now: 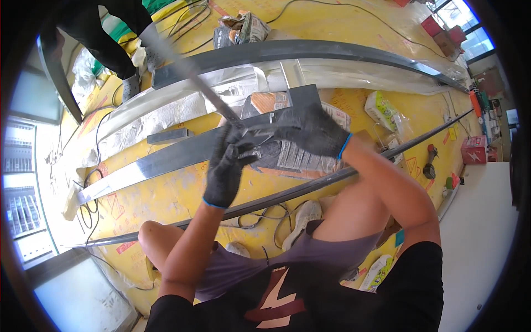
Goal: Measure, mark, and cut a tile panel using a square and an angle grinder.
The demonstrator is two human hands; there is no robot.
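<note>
Where the right hand is, sacking lies beneath

- Metal bar across the bag; right hand at its right end, left hand farther left.
- Behind the bar: long beam.
- Between these, left: short block.
- In front: long rail.
- Right: power tool, then box.
- Behind left: co-worker's legs.

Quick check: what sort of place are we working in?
Probably a room under construction or renovation: yellow protective sheeting covers much of the floor, long dark beams lie across the work area, and what looks like a power drill is off to the right.
</note>
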